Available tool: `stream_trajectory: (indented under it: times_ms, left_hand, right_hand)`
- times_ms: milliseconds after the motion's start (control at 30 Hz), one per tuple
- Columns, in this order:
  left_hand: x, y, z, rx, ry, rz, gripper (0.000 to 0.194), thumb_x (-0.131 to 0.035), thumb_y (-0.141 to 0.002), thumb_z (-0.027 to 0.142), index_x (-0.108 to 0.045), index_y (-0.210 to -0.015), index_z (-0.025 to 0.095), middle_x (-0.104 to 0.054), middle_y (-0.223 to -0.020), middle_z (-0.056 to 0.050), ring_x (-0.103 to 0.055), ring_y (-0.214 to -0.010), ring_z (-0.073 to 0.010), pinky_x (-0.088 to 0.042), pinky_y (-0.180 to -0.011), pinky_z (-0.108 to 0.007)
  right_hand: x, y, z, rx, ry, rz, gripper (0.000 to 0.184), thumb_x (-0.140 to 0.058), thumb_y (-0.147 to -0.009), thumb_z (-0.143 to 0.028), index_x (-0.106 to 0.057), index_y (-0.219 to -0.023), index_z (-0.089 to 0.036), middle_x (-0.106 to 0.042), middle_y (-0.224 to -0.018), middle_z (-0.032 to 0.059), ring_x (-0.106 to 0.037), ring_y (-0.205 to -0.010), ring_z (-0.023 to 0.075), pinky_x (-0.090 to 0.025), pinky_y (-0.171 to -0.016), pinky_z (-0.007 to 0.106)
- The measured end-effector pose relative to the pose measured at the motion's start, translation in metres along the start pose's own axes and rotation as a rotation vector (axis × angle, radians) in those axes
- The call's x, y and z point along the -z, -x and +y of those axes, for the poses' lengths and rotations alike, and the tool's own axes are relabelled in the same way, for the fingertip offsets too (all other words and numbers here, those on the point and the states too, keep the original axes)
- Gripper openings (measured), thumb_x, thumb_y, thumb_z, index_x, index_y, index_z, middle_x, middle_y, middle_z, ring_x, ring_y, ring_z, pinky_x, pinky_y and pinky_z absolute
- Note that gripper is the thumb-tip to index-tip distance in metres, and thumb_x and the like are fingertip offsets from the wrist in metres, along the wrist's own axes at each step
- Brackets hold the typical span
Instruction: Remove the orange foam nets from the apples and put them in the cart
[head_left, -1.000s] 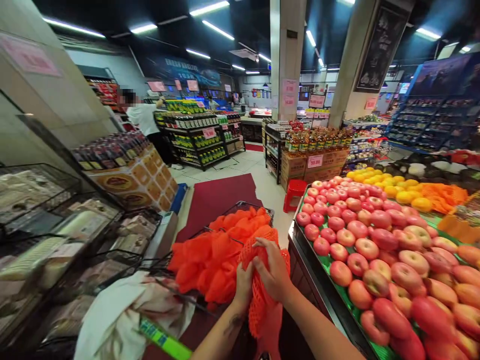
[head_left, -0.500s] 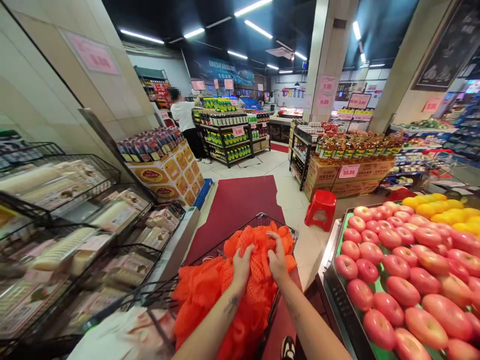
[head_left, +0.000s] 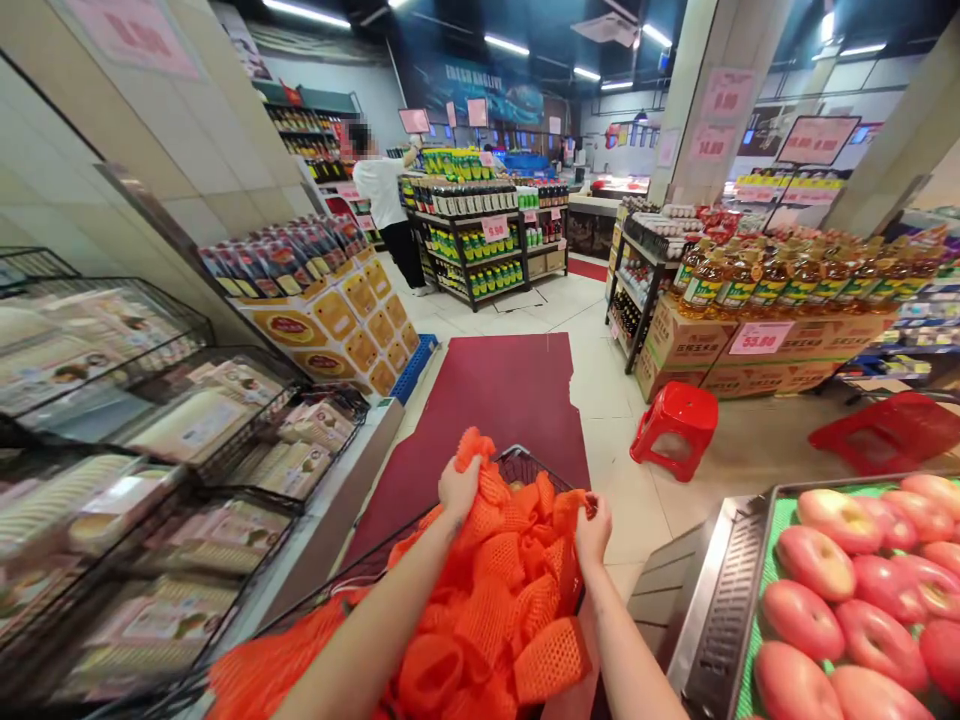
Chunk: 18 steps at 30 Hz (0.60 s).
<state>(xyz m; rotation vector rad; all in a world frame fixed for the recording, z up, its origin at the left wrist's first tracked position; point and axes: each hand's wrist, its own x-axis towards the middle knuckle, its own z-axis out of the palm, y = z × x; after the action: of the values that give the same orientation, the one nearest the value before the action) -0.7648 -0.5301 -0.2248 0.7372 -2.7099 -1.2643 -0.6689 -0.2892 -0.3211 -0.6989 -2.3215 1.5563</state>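
Observation:
A black wire cart basket in front of me is heaped with orange foam net sleeves. My left hand is closed on a bunch of the orange netting at the top of the heap, pulling it up. My right hand pinches the netting at the heap's right side. To the right lies a display tray of red apples on a green liner.
Wire racks of packaged goods line the left side. A red mat covers the aisle ahead, with a red stool on the tiles. Boxes topped with oil bottles stand at right. A person in white stands at far shelves.
My view has swung left and forward, away from the apples. Both hands moved from one net sleeve near the apple display onto the heap in the cart, the left hand lifting netting.

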Motion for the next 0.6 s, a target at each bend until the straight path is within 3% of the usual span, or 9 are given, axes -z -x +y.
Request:
stream_trajectory:
  times_ms: [133,267,367,467,533,600]
  left_hand:
    - [-0.056,-0.021,-0.038,-0.23,-0.388,-0.277,0.049,-0.069,-0.082,0.034,-0.06,-0.128,0.019,-0.063,-0.131,-0.014,-0.06,-0.119,-0.0316,-0.042,-0.103,-0.041]
    - [-0.098,-0.038,-0.09,-0.245,-0.708,-0.49,0.062,-0.069,-0.081,0.025,-0.052,-0.139,0.011,-0.055,-0.139,-0.021,-0.059,-0.123,-0.0346,-0.043,-0.103,-0.042]
    - [-0.106,-0.042,-0.14,-0.119,-0.906,-0.558,0.052,-0.064,-0.086,0.029,-0.059,-0.132,0.007,-0.052,-0.14,-0.026,-0.061,-0.119,-0.0378,-0.047,-0.099,-0.046]
    - [-0.101,-0.039,-0.188,0.031,-1.03,-0.599,0.052,-0.053,-0.093,0.034,-0.058,-0.139,0.01,-0.036,-0.154,-0.028,-0.063,-0.116,-0.0369,-0.048,-0.098,-0.047]
    - [-0.099,-0.037,-0.212,0.089,-1.066,-0.621,0.054,-0.049,-0.096,0.035,-0.054,-0.145,0.014,-0.027,-0.161,-0.024,-0.055,-0.129,-0.038,-0.047,-0.101,-0.046]
    - [-0.1,-0.036,-0.225,0.097,-1.085,-0.628,0.056,-0.048,-0.096,0.036,-0.052,-0.148,0.016,-0.025,-0.164,-0.02,-0.038,-0.144,-0.0384,-0.043,-0.107,-0.047]
  right_hand:
    - [-0.053,-0.024,0.02,0.214,0.265,-0.412,0.028,-0.047,-0.09,-0.016,-0.063,-0.113,-0.016,-0.066,-0.121,0.0113,-0.06,-0.116,0.022,-0.042,-0.102,0.03]
    - [-0.091,-0.051,0.036,0.236,0.392,-0.589,0.019,-0.065,-0.089,-0.03,-0.07,-0.099,-0.015,-0.07,-0.105,0.0137,-0.062,-0.108,0.0298,-0.042,-0.098,0.038]
    - [-0.118,-0.072,0.035,0.309,0.49,-0.561,0.028,-0.063,-0.092,-0.037,-0.069,-0.108,-0.015,-0.066,-0.112,0.0157,-0.056,-0.114,0.032,-0.041,-0.1,0.041]
    - [-0.16,-0.09,0.025,0.49,0.568,-0.615,0.032,-0.058,-0.096,-0.036,-0.063,-0.124,-0.021,-0.062,-0.125,0.0111,-0.052,-0.122,0.0258,-0.039,-0.104,0.036]
    - [-0.198,-0.098,0.022,0.541,0.603,-0.743,0.025,-0.052,-0.099,-0.031,-0.066,-0.118,-0.022,-0.063,-0.125,0.0081,-0.055,-0.12,0.0206,-0.04,-0.103,0.03]
    - [-0.239,-0.102,0.027,0.488,0.657,-0.827,0.023,-0.05,-0.099,-0.024,-0.07,-0.109,-0.02,-0.066,-0.119,0.0095,-0.06,-0.114,0.0193,-0.044,-0.097,0.028]
